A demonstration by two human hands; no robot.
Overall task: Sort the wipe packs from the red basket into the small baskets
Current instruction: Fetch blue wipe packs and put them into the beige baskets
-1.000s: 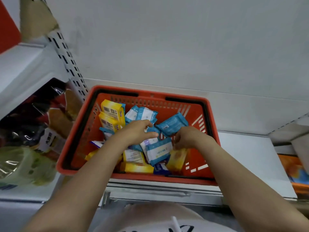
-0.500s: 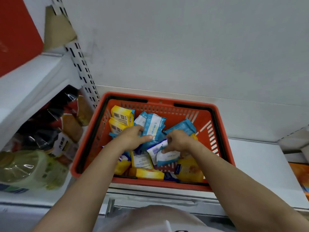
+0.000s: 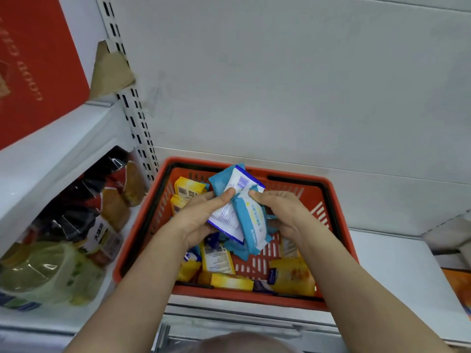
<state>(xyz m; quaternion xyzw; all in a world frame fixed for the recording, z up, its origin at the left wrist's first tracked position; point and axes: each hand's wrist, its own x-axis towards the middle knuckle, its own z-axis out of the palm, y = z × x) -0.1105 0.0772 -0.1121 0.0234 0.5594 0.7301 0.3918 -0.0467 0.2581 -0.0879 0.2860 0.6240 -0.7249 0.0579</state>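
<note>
Blue-and-white wipe packs (image 3: 238, 210), crinkly, bunched, clutched by left hand (image 3: 201, 217) and right hand (image 3: 280, 212) grip, above red basket (image 3: 339, 215)

A pale grey back panel (image 3: 293, 80) rises behind a white shelf (image 3: 397, 271). A slotted white upright (image 3: 132, 115) stands at its left edge, with a red box (image 3: 33, 67) on the upper shelf beyond it. Below sit bagged snacks (image 3: 102, 200) and a greenish bottle (image 3: 43, 273).

Open room above red basket (image 3: 142, 233)
</note>
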